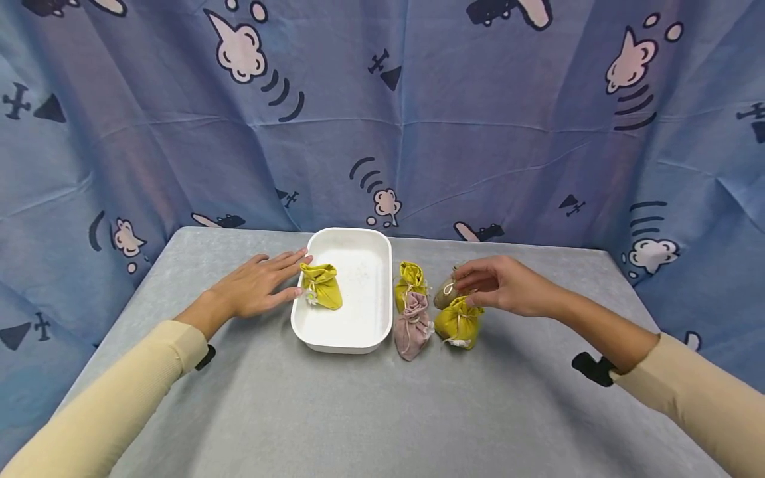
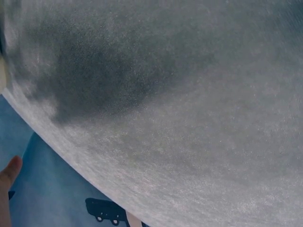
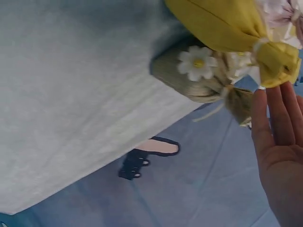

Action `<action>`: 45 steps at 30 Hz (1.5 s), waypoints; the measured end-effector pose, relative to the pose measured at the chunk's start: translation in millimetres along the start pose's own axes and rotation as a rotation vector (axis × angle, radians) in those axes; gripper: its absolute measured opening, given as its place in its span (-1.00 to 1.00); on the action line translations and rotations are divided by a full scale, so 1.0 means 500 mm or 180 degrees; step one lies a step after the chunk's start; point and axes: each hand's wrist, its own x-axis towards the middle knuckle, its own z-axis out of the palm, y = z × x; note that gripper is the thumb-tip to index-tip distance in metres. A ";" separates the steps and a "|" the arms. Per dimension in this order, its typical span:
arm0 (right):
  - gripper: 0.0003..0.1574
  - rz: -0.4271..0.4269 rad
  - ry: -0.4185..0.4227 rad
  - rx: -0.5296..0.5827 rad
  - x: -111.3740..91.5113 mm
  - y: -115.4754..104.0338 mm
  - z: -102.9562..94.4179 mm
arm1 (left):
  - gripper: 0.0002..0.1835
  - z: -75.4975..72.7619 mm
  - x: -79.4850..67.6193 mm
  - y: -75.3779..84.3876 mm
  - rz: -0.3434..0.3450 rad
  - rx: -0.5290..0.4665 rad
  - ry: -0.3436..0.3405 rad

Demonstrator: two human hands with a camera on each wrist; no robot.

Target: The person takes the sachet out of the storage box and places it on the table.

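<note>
My left hand [image 1: 263,285] rests with spread fingers at the left rim of a white plastic tub [image 1: 364,338]. Inside it, against that side, lies a yellow drawstring pouch [image 1: 325,289] with a small daisy. My right hand [image 1: 508,285] is over two more pouches, a yellow pouch [image 1: 459,325] in front and an olive pouch [image 1: 443,297] behind. Its thumb is at the yellow pouch's gathered top, apart from the other fingers. In the right wrist view, fingertips [image 3: 274,101] are right by that top, and the olive pouch [image 3: 184,78] shows a white daisy.
Between the tub and my right hand lie a pink pouch [image 1: 412,332] and another yellow pouch [image 1: 409,282], close together beside the tub's right wall. All stand on a grey table [image 1: 382,411]. A blue patterned curtain [image 1: 442,133] hangs along its far edge.
</note>
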 end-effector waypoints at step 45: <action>-0.22 -0.0149 0.0302 0.0284 0.276 -0.159 0.178 | -0.22 0.003 0.000 0.001 -0.0032 -0.0045 -0.0007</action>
